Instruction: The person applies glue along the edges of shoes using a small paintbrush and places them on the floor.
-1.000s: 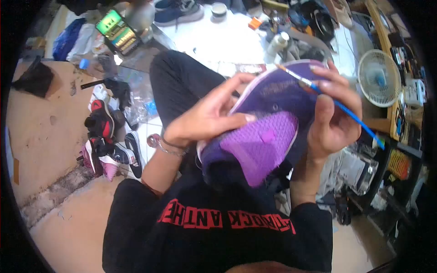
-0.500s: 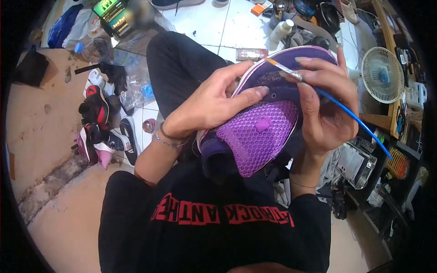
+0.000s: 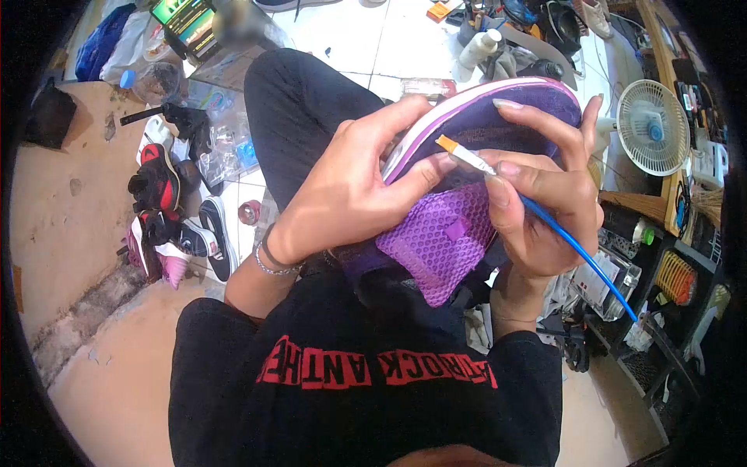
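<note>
A purple shoe with a honeycomb mesh tongue and a white-and-pink sole edge is held up over my lap, its toe pointing away from me. My left hand grips its left side, thumb pressed on the upper near the tongue. Between the thumb and fingers of my right hand is a paintbrush with a blue handle, a silver ferrule and flat tan bristles. The bristle tip lies over the dark purple upper, close to my left thumb; whether it touches is unclear. My right fingertips reach over the toe area.
Several shoes lie piled on the floor at left, near clear plastic bags. A white bottle stands beyond the shoe. At right are a white fan and a dark shelf with assorted items. A phone is propped at upper left.
The shoe has tilted, showing more of its sole edge. My right hand has come down and left a little, turning the brush so its bristles sit lower, near my left thumb.
</note>
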The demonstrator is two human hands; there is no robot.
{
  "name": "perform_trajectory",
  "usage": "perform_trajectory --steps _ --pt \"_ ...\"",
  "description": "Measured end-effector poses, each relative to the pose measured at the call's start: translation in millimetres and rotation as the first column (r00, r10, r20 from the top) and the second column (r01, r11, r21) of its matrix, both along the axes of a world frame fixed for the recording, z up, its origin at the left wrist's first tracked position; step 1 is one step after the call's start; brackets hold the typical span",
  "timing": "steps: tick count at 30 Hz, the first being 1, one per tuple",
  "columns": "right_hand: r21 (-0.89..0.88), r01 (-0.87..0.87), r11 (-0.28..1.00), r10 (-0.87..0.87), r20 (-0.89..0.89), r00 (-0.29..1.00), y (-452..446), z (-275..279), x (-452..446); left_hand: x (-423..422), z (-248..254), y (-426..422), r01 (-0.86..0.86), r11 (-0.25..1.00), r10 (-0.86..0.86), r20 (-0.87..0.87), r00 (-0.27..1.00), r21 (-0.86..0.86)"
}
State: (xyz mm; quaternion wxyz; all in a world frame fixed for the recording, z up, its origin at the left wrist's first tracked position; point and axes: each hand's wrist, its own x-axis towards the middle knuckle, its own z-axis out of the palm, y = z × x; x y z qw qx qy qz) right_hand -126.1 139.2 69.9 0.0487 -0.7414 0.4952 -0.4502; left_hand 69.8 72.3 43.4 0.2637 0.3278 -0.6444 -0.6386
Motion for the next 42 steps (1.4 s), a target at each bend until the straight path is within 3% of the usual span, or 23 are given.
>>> perform_trajectory --steps 8,18,24,30,42 --pt "0.023 0.017 1.0 -0.016 -0.009 1.0 -1 3 2 4 12 2 0.016 0.987 0.014 0.187 0.982 -0.159" --pt "0.053 0.042 0.998 -0.04 -0.045 0.998 -4 7 6 3 21 -2 0.045 0.948 0.049 0.283 0.958 -0.316" --pt "0.029 0.051 0.998 -0.051 -0.029 0.998 -9 5 4 -2 32 -3 -0.003 0.976 0.055 0.235 0.97 -0.218" --pt "-0.015 0.044 0.999 -0.043 0.068 0.997 -14 -1 3 -2 20 -3 -0.044 0.937 0.114 0.183 0.976 -0.347" --pt "-0.031 0.048 0.998 -0.043 0.138 0.99 -8 -1 7 1 26 -4 -0.021 0.948 0.081 0.177 0.981 -0.318"
